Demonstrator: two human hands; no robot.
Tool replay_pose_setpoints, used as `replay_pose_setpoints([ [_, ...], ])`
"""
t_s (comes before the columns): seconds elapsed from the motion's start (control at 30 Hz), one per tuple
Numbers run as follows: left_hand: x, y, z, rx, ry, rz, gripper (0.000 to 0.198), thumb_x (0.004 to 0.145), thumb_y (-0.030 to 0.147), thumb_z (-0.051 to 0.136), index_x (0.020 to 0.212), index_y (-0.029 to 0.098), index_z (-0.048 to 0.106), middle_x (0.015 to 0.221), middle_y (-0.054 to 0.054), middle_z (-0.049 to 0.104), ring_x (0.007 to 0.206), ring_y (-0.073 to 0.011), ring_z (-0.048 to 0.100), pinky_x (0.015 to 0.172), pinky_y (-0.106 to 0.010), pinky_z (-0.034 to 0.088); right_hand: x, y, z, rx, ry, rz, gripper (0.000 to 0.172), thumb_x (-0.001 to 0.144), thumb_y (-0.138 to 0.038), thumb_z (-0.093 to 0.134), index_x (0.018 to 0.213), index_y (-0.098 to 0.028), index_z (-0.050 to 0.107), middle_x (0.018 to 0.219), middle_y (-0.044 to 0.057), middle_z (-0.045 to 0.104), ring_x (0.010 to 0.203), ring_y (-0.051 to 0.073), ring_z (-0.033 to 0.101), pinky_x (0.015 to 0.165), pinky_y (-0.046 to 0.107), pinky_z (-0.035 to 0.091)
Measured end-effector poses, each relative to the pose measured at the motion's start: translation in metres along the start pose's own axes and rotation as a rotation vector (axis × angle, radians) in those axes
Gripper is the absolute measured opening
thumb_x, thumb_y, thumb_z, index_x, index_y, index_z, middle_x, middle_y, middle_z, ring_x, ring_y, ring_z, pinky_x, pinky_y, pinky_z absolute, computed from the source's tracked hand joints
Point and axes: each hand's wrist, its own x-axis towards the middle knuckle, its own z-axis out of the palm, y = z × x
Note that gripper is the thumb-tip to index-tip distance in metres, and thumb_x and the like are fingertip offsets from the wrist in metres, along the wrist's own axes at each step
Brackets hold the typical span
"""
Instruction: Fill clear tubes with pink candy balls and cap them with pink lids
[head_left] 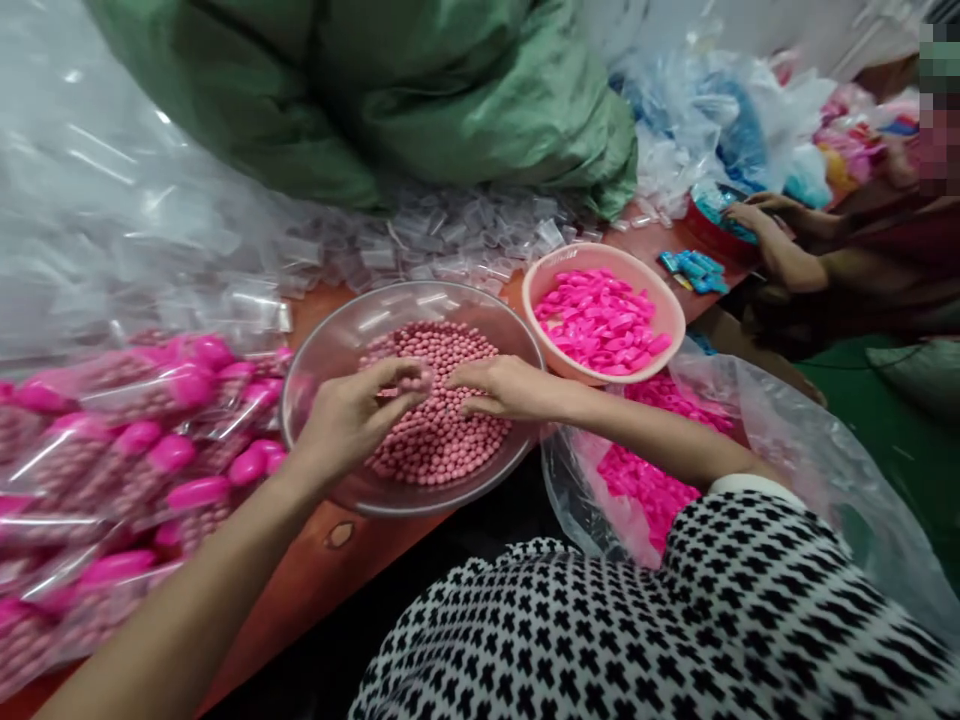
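A transparent bowl (409, 502) holds a heap of round pink beads (442, 440). Over its left side, my left hand (352, 410) is closed around a small clear plastic tube (414, 378) with pink beads in it; the tube is partly hidden by the fingers. From the right, my right hand (502, 388) reaches in, its curved fingers and thumb apart at the surface of the beads. I see nothing held in it, though the fingertips are partly hidden.
Bead-filled tubes with bright pink ends (172, 455) pile up at left. Loose clear tubes (450, 235) lie behind, below a green sack (480, 100). A pale pink basin (551, 362) holds pink caps; a plastic bag (787, 440) holds more. A co-worker's hands (757, 215) work at far right.
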Motion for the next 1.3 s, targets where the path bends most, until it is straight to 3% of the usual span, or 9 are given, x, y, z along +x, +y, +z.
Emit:
replay_pose_setpoints([
  [0.2,0.005,0.006,0.005,-0.006,-0.008,0.02,0.031,0.084,0.049,0.064,0.108,0.03,0.071,0.107,-0.003,0.077,0.094,-0.0279,0.074,0.092,-0.039,0.058,-0.042,0.058,-0.048,-0.099,0.318,0.303,0.025,0.099,-0.022,0.056,0.109,-0.013,0.076,0.106,0.01,0.078,0.094,0.021,0.071,0.086,0.031,0.048],
  [0.37,0.009,-0.003,0.014,0.004,-0.061,0.088,0.045,0.089,0.048,0.056,0.124,0.023,0.069,0.116,-0.01,0.075,0.105,-0.0285,0.072,0.102,-0.044,0.053,-0.05,0.12,-0.082,-0.467,0.189,0.634,0.03,0.093,-0.014,0.051,0.105,-0.012,0.078,0.107,0.016,0.078,0.094,0.027,0.07,0.079,0.033,0.044],
  [0.5,0.007,-0.005,0.017,-0.087,0.015,-0.04,0.061,0.084,0.051,0.065,0.137,0.021,0.063,0.109,-0.009,0.077,0.098,-0.0274,0.072,0.099,-0.044,0.055,-0.028,0.144,-0.075,-0.559,0.037,0.584,0.03,0.094,-0.018,0.054,0.113,-0.016,0.078,0.114,0.015,0.077,0.102,0.028,0.069,0.082,0.032,0.046],
  [0.7,0.002,0.0,0.017,-0.503,0.011,-0.224,0.055,0.069,0.056,0.084,0.108,0.018,0.076,0.099,-0.007,0.075,0.089,-0.0241,0.071,0.084,-0.039,0.063,-0.004,0.161,-0.048,-0.56,-0.044,0.494,0.034,0.096,-0.012,0.048,0.114,-0.01,0.076,0.12,0.022,0.074,0.115,0.033,0.064,0.086,0.037,0.046],
  [0.97,0.001,0.0,0.015,-0.78,0.089,-0.292,0.053,0.059,0.048,0.095,0.098,0.018,0.078,0.097,-0.006,0.076,0.084,-0.0192,0.07,0.083,-0.036,0.064,-0.012,0.169,-0.059,-0.485,0.052,0.512,0.028,0.09,-0.025,0.059,0.109,-0.012,0.074,0.109,0.016,0.077,0.086,0.024,0.067,0.072,0.031,0.043],
  [1.07,-0.001,-0.002,0.016,-0.874,0.089,-0.289,0.049,0.062,0.044,0.094,0.1,0.018,0.078,0.103,-0.008,0.077,0.089,-0.0206,0.071,0.084,-0.036,0.064,-0.018,0.162,-0.068,-0.324,0.372,0.576,0.021,0.087,-0.029,0.059,0.094,-0.014,0.072,0.09,0.011,0.076,0.076,0.021,0.064,0.066,0.03,0.043],
  [1.17,-0.001,-0.003,0.016,-0.976,0.041,-0.29,0.046,0.066,0.038,0.092,0.105,0.018,0.077,0.108,-0.009,0.076,0.092,-0.0198,0.072,0.084,-0.034,0.063,-0.017,0.135,-0.071,0.031,0.739,0.467,0.017,0.086,-0.033,0.061,0.09,-0.018,0.067,0.074,0.003,0.07,0.064,0.017,0.06,0.06,0.027,0.044],
  [1.23,-0.001,-0.004,0.016,-1.005,0.015,-0.279,0.047,0.067,0.034,0.091,0.108,0.018,0.077,0.108,-0.009,0.076,0.092,-0.0192,0.072,0.084,-0.033,0.063,-0.011,0.108,-0.065,0.252,0.754,0.362,0.021,0.086,-0.038,0.063,0.096,-0.019,0.066,0.068,0.0,0.067,0.056,0.015,0.058,0.056,0.026,0.044],
  [1.3,-0.001,-0.004,0.015,-0.996,-0.008,-0.257,0.047,0.067,0.03,0.089,0.111,0.018,0.076,0.109,-0.009,0.076,0.094,-0.0199,0.072,0.084,-0.032,0.062,-0.003,0.08,-0.057,0.332,0.618,0.304,0.026,0.084,-0.042,0.067,0.097,-0.019,0.067,0.067,0.0,0.067,0.056,0.014,0.059,0.057,0.027,0.046],
])
